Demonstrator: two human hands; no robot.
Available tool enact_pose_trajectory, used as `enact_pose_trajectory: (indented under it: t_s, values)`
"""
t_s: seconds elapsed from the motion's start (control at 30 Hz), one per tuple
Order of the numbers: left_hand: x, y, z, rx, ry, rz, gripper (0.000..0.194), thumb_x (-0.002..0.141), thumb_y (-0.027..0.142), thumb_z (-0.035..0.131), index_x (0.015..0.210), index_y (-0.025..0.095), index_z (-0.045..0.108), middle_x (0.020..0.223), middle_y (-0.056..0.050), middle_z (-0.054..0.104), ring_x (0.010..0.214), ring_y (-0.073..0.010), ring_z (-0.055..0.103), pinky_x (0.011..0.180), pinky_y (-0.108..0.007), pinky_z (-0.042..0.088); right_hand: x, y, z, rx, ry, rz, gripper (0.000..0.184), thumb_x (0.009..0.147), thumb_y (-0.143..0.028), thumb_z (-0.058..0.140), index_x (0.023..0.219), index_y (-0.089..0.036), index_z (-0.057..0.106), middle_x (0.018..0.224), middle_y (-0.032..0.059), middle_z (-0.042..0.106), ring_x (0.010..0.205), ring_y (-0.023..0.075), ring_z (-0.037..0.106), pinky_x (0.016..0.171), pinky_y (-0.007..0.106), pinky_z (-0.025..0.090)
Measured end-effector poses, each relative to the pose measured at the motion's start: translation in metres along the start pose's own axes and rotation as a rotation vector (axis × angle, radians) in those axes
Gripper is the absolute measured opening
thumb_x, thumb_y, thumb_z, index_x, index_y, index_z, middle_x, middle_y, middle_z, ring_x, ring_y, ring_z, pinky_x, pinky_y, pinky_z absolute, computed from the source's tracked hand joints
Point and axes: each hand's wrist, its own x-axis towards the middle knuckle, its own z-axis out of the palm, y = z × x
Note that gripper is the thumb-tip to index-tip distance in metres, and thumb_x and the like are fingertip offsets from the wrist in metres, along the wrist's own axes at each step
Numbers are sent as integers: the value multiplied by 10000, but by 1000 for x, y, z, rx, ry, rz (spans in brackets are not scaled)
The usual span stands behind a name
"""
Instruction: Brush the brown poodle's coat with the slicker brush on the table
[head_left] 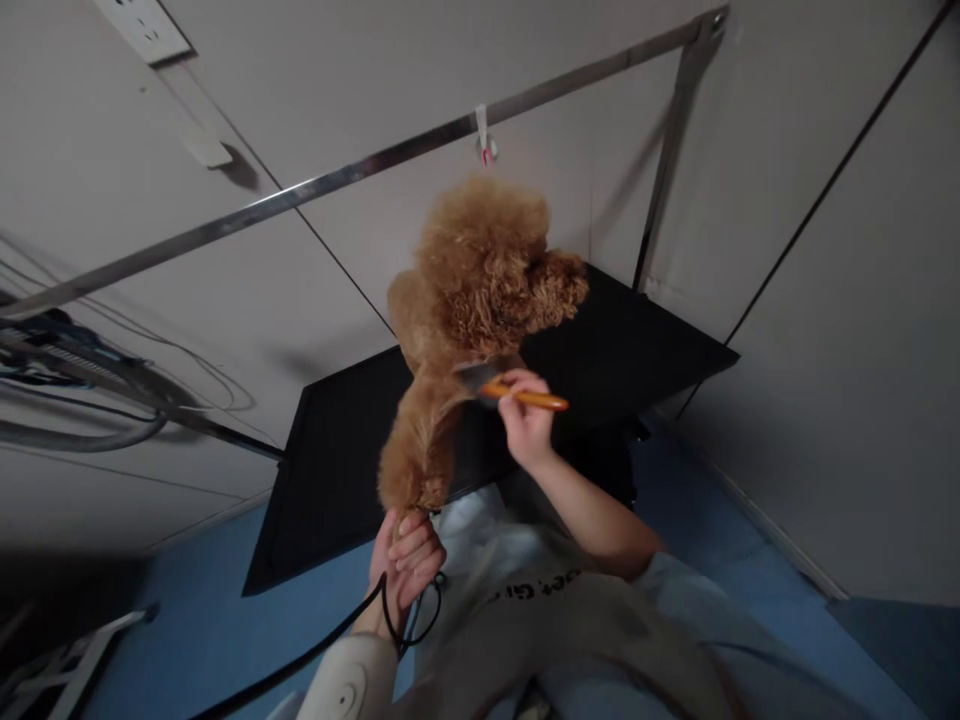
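Note:
A curly brown poodle [480, 290] stands on a black grooming table [330, 470], its head turned right. My left hand [405, 565] is closed around the dog's raised front paw at the table's near edge. A black cord [315, 650] loops over that wrist. My right hand [525, 425] grips an orange-handled brush [517, 393], its head pressed against the fur of the dog's chest and leg. A white dryer nozzle [349, 685] pokes up at the bottom edge, tucked near my left arm.
A metal grooming arm [360, 170] spans over the table, with a clip [484, 140] hanging from it. Hoses and cables [82, 390] run along the left wall. A wall socket [142, 25] sits top left. Blue floor [675, 520] surrounds the table.

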Motion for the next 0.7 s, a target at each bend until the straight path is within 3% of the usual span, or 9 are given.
enact_pose_trajectory:
  t_s: [0.1, 0.23, 0.27, 0.37, 0.4, 0.5, 0.53, 0.63, 0.7]
  values:
    - [2, -1, -1, -26, 6, -7, 415, 738, 296, 704, 566, 183, 342, 353, 123, 130, 323, -19, -25, 329, -153, 280, -1, 0, 2, 62, -326, 113, 184, 833, -384, 576, 861, -221, 496, 950, 59, 599, 914, 184, 591, 880, 381, 474]
    - [4, -1, -3, -51, 84, -3, 395, 707, 285, 728, 546, 184, 382, 343, 126, 149, 325, -13, -21, 312, -159, 251, 2, 4, 4, -11, 21, 44, 215, 841, -417, 556, 863, -222, 468, 1006, 76, 575, 996, 194, 566, 931, 388, 446]
    - [4, -1, -3, -49, 96, -7, 390, 691, 283, 739, 540, 185, 394, 341, 127, 155, 324, -11, -20, 309, -160, 241, 2, 4, 4, -7, 7, 15, 206, 845, -410, 556, 867, -224, 472, 1013, 76, 574, 1007, 196, 565, 936, 388, 443]
    - [5, 0, -5, -42, 96, -16, 369, 671, 287, 754, 527, 191, 428, 331, 129, 160, 319, -10, -23, 308, -166, 212, -1, 6, 6, 62, -267, 51, 191, 853, -402, 559, 861, -224, 488, 953, 60, 595, 923, 184, 597, 874, 370, 476]
    - [5, 1, -6, -44, 90, -16, 360, 675, 291, 753, 527, 192, 440, 328, 130, 160, 318, -11, -27, 308, -166, 205, -1, 6, 6, 65, -265, 69, 201, 849, -409, 564, 855, -223, 488, 937, 56, 595, 902, 181, 600, 864, 367, 479]
    - [6, 2, -8, -34, 75, -19, 349, 676, 299, 756, 528, 197, 457, 327, 132, 160, 325, -13, -37, 309, -168, 200, 1, 8, 7, 16, 51, 19, 215, 846, -418, 568, 860, -222, 481, 985, 67, 571, 967, 188, 573, 913, 381, 453]
    - [6, 2, -8, -22, 73, -17, 353, 679, 306, 754, 526, 199, 454, 327, 132, 155, 328, -15, -42, 308, -171, 201, 0, 8, 8, 17, 76, -4, 208, 848, -410, 570, 867, -223, 482, 1001, 70, 565, 987, 190, 566, 925, 384, 446]
    - [7, 3, -10, 10, 66, -14, 364, 700, 321, 735, 527, 200, 439, 328, 128, 137, 333, -22, -45, 303, -178, 214, -4, 9, 11, 94, -229, 60, 194, 853, -400, 569, 869, -221, 495, 963, 62, 586, 931, 181, 590, 875, 365, 475]
    - [8, 4, -10, -5, 36, -17, 361, 717, 315, 726, 539, 192, 437, 332, 128, 140, 332, -19, -35, 308, -171, 234, -6, 11, 12, 107, -264, 127, 227, 844, -428, 574, 856, -218, 490, 933, 57, 591, 883, 175, 597, 844, 354, 486]
